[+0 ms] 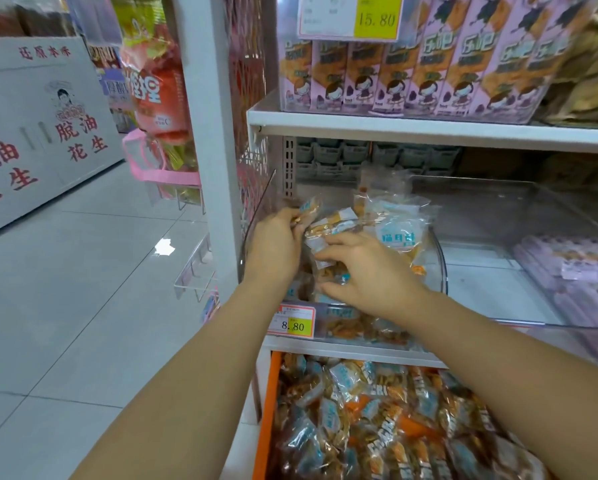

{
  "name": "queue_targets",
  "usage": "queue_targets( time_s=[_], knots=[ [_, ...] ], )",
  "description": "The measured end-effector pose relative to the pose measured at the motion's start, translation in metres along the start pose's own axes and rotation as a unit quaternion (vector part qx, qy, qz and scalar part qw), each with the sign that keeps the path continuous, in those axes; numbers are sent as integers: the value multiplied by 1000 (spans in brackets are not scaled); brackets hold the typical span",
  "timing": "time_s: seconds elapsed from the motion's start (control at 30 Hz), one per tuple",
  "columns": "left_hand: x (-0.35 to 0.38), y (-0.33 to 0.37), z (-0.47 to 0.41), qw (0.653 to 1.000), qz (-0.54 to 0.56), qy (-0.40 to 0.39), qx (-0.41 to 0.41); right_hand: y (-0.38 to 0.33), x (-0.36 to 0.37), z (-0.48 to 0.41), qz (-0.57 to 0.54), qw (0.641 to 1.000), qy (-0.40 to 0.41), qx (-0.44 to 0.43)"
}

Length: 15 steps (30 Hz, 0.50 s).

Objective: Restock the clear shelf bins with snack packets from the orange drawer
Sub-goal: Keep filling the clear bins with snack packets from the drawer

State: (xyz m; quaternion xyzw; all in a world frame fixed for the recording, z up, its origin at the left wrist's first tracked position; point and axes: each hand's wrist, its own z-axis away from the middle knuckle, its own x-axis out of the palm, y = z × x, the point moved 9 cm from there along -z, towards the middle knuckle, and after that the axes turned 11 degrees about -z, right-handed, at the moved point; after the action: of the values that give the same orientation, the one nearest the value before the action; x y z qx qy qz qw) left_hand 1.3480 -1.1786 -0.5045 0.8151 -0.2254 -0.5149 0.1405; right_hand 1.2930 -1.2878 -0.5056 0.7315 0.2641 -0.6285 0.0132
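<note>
**Both hands in the left clear bin, each holding packets**

Your left hand (276, 244) is curled at the bin's left side, its fingertips pinching the top edge of one of the snack packets (339, 220). Your right hand (372, 271) reaches in from the right, palm down. Its fingers are bent over the heap and its thumb sits low at the front, so a packet is caught between them. The two hands are close together, just short of touching.

The snack packets are clear wrappers with pale blue labels and brown contents. They are heaped in the clear bin (442, 271), and a few at the back stand above its rim. The bin sits at the left end of the lower shelf, with a price tag (292, 321) reading 8.80 on its front.

To the right, a second clear bin (498, 188) holds purple packets (567, 268) on its far side. Directly below your forearms, the orange drawer (268, 414) is pulled out and packed with loose packets (377, 420) of the same kind.

Above, a white shelf board (429, 131) carries a row of pink boxes (429, 74) behind a tag (377, 17) marked 15.80. To the left are the pale tiled floor (83, 271) and a white carton (31, 133) printed in red characters.
</note>
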Motion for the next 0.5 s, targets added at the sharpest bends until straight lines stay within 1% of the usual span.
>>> queue_targets(
  time_s=[0.1,0.17,0.2,0.23,0.3,0.33,0.37,0.4,0.43,0.47,0.5],
  knots=[
    [-25,4,8,997,27,68,9,0,-17,7,-105,992,63,-8],
    [-51,8,18,992,68,102,16,4,-32,14,-200,974,105,5],
    [-62,9,25,990,94,105,12,9,-37,16,-257,959,121,23],
    [-70,7,32,987,122,100,5,14,-43,20,-321,936,139,48],
    [-78,3,46,983,168,78,-3,31,-45,26,-445,872,173,108],
    [-79,2,52,981,184,66,-2,37,-41,28,-481,849,168,141],
    [-81,1,57,979,197,59,3,39,-34,29,-511,830,147,170],
    [-83,1,60,977,205,57,13,40,-26,31,-548,804,120,198],
    [-85,3,62,977,198,65,33,38,-19,33,-598,765,93,220],
    [-89,9,64,980,171,79,68,32,-14,37,-644,725,66,235],
    [-90,16,66,980,132,90,115,28,-12,40,-667,704,50,239]
  ],
)
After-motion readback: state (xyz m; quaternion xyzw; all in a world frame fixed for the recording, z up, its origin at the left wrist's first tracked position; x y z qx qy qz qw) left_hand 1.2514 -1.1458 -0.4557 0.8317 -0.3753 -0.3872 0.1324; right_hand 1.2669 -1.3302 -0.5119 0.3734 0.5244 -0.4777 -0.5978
